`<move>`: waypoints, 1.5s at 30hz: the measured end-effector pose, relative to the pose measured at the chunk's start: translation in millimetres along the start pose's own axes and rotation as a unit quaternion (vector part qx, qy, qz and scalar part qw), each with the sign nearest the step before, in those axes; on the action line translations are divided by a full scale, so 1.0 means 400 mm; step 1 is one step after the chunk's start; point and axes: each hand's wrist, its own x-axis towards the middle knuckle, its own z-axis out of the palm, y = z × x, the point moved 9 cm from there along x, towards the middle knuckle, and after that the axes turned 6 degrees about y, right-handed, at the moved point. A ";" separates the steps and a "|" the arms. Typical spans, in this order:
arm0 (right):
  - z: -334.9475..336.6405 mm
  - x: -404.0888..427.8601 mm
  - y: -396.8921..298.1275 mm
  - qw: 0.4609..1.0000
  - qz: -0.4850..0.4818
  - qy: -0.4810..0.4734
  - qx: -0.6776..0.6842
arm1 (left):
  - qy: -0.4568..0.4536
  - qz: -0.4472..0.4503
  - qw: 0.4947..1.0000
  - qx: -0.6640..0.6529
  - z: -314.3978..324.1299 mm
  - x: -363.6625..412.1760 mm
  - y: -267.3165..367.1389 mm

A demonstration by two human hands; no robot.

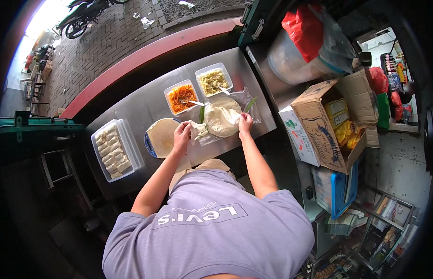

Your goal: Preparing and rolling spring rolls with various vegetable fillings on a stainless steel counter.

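Observation:
My left hand (pixel 182 134) pinches a piece of pale, thin wrapper sheet (pixel 198 131) at the left of a round stack of wrappers (pixel 220 118). The stack lies on a clear plastic bag (pixel 253 111). My right hand (pixel 245 122) pinches a whitish, thin piece at the stack's right side; whether it is the same sheet I cannot tell. Beside my left hand lies a round board with a blue rim (pixel 150 146) and a pale surface. Beyond the hands stand a tub of shredded orange filling (pixel 181 97) and a tub of yellowish filling (pixel 213 82), each with a white-handled utensil.
A plastic container (pixel 135 162) at the left of the steel table (pixel 132 104) holds several pale rolls (pixel 112 153). Green strips lie by the wrappers. At right stand an open cardboard box (pixel 314 129), a big clear tub (pixel 289 59) with a red bag (pixel 303 33), and a blue-lidded box (pixel 336 191).

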 end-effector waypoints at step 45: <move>0.543 -1.081 -0.467 0.784 -0.071 -0.616 -0.025 | 0.001 0.177 0.978 0.110 -0.572 -0.378 0.284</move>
